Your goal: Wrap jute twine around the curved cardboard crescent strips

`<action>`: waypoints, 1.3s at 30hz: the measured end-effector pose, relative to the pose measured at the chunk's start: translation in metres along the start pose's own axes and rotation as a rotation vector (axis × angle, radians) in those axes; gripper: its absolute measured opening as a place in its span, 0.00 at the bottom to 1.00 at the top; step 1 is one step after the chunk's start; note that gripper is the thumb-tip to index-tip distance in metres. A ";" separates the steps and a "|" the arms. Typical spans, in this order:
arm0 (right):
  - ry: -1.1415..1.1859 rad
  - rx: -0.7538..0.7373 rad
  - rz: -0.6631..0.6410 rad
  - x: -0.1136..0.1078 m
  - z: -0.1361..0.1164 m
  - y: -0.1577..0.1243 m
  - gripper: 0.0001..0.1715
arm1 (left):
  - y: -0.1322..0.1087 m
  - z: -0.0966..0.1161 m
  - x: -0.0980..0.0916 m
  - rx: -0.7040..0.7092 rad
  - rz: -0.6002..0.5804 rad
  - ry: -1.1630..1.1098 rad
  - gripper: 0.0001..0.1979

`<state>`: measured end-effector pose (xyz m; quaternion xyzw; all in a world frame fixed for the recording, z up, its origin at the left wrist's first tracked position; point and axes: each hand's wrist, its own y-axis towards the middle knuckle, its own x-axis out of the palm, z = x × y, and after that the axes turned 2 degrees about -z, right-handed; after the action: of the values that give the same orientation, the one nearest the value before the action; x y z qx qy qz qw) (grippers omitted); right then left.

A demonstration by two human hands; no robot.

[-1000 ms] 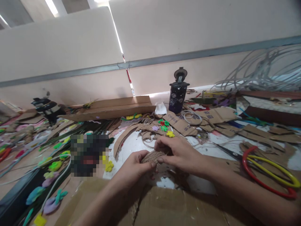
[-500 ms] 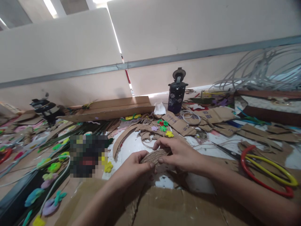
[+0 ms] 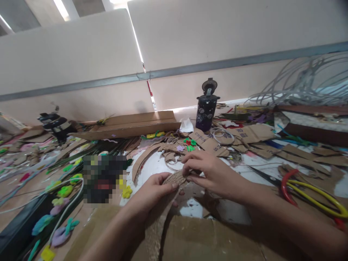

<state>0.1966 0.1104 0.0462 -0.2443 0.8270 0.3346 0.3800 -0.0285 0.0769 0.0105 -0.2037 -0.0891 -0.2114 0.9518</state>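
My left hand (image 3: 156, 190) is closed around a curved cardboard strip wrapped in brown twine (image 3: 175, 178), thumb on top. The strip's lower part (image 3: 156, 233) runs down past my left wrist toward the bottom of the view. At its upper end, the bent fingers and thumb of my right hand (image 3: 202, 168) pinch the wrapped part. Whether they also grip a loose end of twine cannot be made out. Just beyond lies a cardboard arch (image 3: 141, 159), with red and green fuzzy flowers (image 3: 190, 142) and a purple one (image 3: 179, 148) near it.
Large scissors with red and yellow handles (image 3: 312, 195) lie at right. A dark bottle (image 3: 206, 113) stands open behind, near printed cardboard pieces (image 3: 206, 143). A long cardboard tray (image 3: 130, 128) sits at the back. Fuzzy flowers (image 3: 40, 224) and a black box (image 3: 21, 228) are at left.
My right hand has shifted slightly up and now covers the yellow flower behind it. The strip has turned, showing more of its wrapped face and its lower length. The view has swung slightly.
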 end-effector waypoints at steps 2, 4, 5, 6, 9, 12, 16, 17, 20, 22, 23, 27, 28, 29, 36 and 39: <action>-0.053 -0.015 -0.002 0.003 0.001 0.000 0.05 | 0.000 0.002 0.001 0.010 -0.003 -0.018 0.12; -0.092 -0.030 0.001 0.005 0.002 -0.001 0.05 | -0.001 0.004 0.003 0.016 0.006 -0.034 0.12; -0.106 -0.035 0.002 0.006 0.002 -0.001 0.05 | -0.001 0.004 0.004 0.014 0.013 -0.041 0.12; -0.117 -0.039 0.002 0.006 0.002 -0.001 0.05 | -0.001 0.005 0.005 0.012 0.019 -0.047 0.12; -0.141 -0.048 0.002 0.007 0.003 -0.001 0.05 | -0.002 0.006 0.007 0.005 0.031 -0.046 0.13; -0.164 -0.064 0.008 0.007 0.004 -0.001 0.04 | -0.001 0.005 0.006 -0.003 0.033 -0.034 0.13; -0.206 -0.091 0.023 0.009 0.003 -0.002 0.04 | 0.000 0.004 0.006 -0.008 0.044 -0.042 0.13; -0.222 -0.098 0.024 0.009 0.003 -0.001 0.05 | 0.000 0.004 0.006 -0.009 0.049 -0.045 0.13; -0.274 -0.121 0.023 0.011 0.003 -0.001 0.05 | 0.000 0.004 0.006 0.002 0.052 -0.055 0.13; -0.289 -0.131 0.033 0.012 0.003 -0.001 0.06 | 0.000 0.004 0.006 0.008 0.045 -0.070 0.12; -0.286 -0.134 0.041 0.013 0.003 -0.001 0.06 | 0.000 0.004 0.006 0.009 0.038 -0.078 0.12; -0.256 -0.124 0.046 0.013 0.002 -0.002 0.04 | 0.002 0.003 0.005 0.015 0.020 -0.073 0.11; -0.251 -0.119 0.042 0.012 0.002 -0.002 0.04 | 0.002 0.003 0.005 0.018 0.024 -0.068 0.11; -0.247 -0.113 0.038 0.012 0.002 -0.002 0.03 | 0.003 0.003 0.005 0.023 0.026 -0.066 0.11; -0.203 -0.051 -0.006 0.011 0.000 -0.001 0.05 | 0.001 0.001 0.005 0.036 0.035 -0.063 0.13; -0.171 -0.029 -0.010 0.011 0.001 -0.002 0.06 | 0.001 0.001 0.004 0.036 0.027 -0.052 0.13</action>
<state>0.1915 0.1085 0.0359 -0.2244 0.7853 0.3644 0.4474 -0.0246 0.0770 0.0120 -0.1931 -0.1148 -0.1918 0.9554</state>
